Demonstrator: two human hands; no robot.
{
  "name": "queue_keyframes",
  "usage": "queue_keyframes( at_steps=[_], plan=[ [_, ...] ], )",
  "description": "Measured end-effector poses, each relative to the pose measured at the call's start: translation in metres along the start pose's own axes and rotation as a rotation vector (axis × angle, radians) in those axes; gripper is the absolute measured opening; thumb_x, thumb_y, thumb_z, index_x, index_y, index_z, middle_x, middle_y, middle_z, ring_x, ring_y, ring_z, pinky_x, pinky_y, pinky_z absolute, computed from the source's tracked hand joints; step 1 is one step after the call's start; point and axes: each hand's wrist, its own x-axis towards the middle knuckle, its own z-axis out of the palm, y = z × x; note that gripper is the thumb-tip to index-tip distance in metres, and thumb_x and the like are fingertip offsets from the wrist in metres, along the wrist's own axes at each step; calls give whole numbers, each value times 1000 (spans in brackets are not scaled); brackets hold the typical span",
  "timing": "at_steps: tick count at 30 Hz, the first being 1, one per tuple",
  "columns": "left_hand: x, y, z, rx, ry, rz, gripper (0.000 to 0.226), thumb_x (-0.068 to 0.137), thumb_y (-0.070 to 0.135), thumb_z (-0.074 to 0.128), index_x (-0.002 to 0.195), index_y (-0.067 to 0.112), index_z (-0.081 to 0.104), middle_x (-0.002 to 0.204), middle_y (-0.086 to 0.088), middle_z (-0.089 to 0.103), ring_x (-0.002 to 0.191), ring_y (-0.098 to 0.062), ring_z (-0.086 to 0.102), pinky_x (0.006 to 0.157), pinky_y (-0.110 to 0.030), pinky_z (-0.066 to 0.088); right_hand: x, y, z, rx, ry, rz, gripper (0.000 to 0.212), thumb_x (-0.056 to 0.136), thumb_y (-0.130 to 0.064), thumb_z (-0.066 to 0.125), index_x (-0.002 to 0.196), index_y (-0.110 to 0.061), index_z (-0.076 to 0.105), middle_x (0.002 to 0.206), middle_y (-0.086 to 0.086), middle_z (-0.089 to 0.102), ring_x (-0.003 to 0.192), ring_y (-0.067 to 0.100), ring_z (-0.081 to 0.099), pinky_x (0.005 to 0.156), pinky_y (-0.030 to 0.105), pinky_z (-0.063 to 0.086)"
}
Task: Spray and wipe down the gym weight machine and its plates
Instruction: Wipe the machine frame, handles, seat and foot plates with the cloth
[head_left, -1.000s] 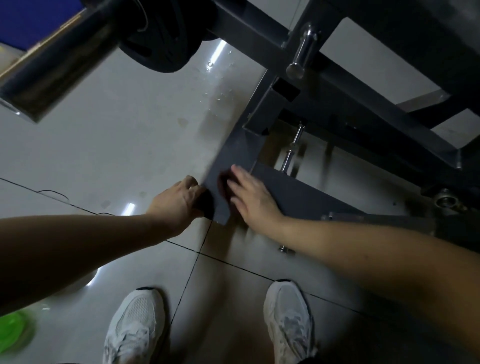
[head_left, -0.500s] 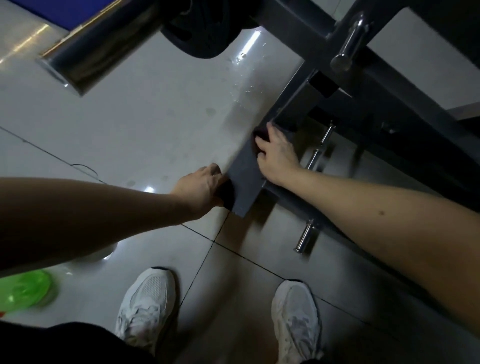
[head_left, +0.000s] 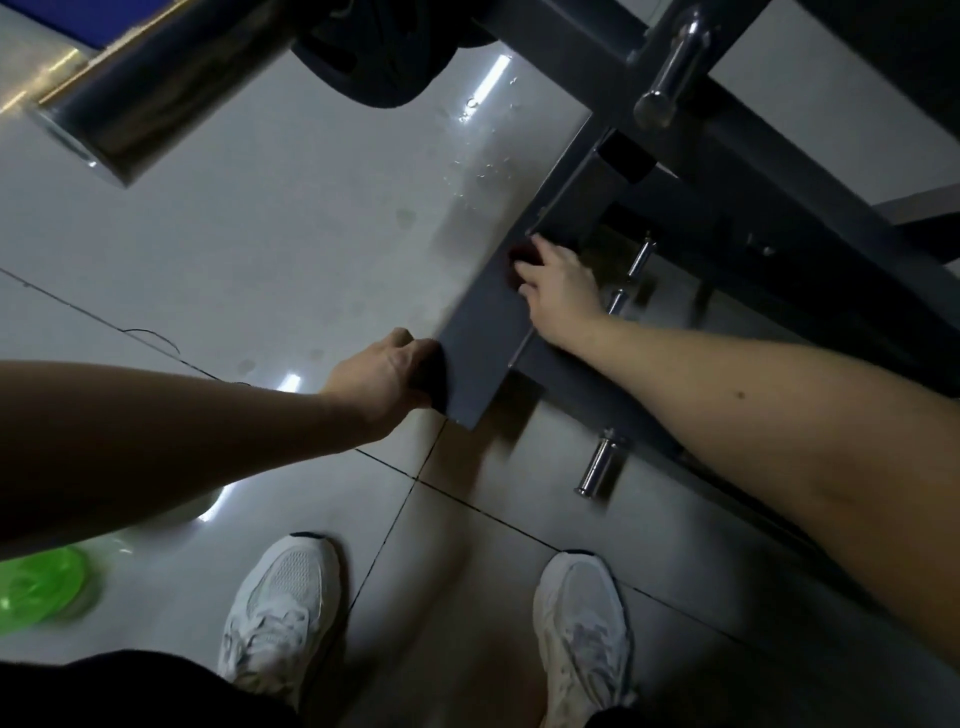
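Grey base beam (head_left: 480, 338) of the weight machine lies flat on the tiled floor (head_left: 208, 249), running from mid-frame up & right to the dark machine frame (head_left: 769, 171). A dark cloth (head_left: 518, 258) sits on the beam's top face, toward its far end. R hand (head_left: 558, 288) is on the cloth, fingers stretched out over it & pressing it to the metal, not wrapped round it. L hand (head_left: 382, 376) grips the beam's near end, fingers curled round the edge w/ tips lost in shadow; can't tell if anything else is in that grip.

Black weight plate (head_left: 379, 57) hangs at top centre, well apart from both hands. Water drops (head_left: 478, 171) spot the floor just beside the beam's far end. Thick chrome bar (head_left: 119, 104) crosses top L, close to the camera & blurred. Chrome peg (head_left: 670, 67) sticks out of the frame at top R; a shorter chrome peg (head_left: 600, 462) juts out low, under the R forearm.

Two white shoes, L (head_left: 280, 613) & R (head_left: 582, 639), stand on the tiles at the bottom. Blurred green thing (head_left: 36, 592) is at the lower L edge.
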Motion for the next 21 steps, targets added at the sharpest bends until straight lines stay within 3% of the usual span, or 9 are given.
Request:
queue_keyframes(
  at_steps=[2,6,8,11,13,16,21],
  plan=[
    [1,1,-2,61,-14,33,60,90,42,72,143,37,45,127,1,49,105,-24,58,80,-41,56,-17,-15,0,-36,17,26,33,101,-18,56,132,-21,67,165,7,30,145,33,31,110,48,33],
    [8,6,-6,232,-33,144,70,93,39,70,153,36,36,152,-2,31,132,-24,41,85,-37,51,-83,-18,11,-23,-26,-218,31,93,-17,65,123,-18,72,150,13,48,126,42,45,95,54,38],
    [12,8,-7,353,-36,215,69,95,36,68,156,33,35,156,-3,26,134,-24,34,90,-35,49,-89,3,3,-14,-65,-246,31,90,-18,64,120,-15,73,141,15,56,119,43,51,93,53,42],
    [15,10,-8,384,-44,257,68,94,36,69,155,29,40,156,-3,30,132,-24,33,95,-34,47,-70,45,-16,18,60,-2,33,93,-16,59,122,-13,73,138,16,60,119,43,53,99,52,46],
    [16,12,-10,385,-57,253,68,94,38,69,155,27,40,156,-4,30,133,-25,33,97,-34,46,-54,71,-25,-17,22,198,34,99,-18,56,130,-20,70,146,9,54,129,38,45,105,50,40],
    [14,11,-10,363,-61,239,69,94,39,69,155,28,39,156,-3,30,133,-24,33,94,-34,47,-54,79,-21,49,-65,229,33,101,-21,54,130,-21,71,144,6,54,130,35,40,110,46,37],
    [15,9,-8,353,-65,236,71,93,39,70,156,31,38,155,-1,29,132,-22,35,90,-33,49,-77,75,-13,175,3,257,31,101,-15,57,129,-10,70,141,13,55,130,34,50,111,33,38]
  ],
)
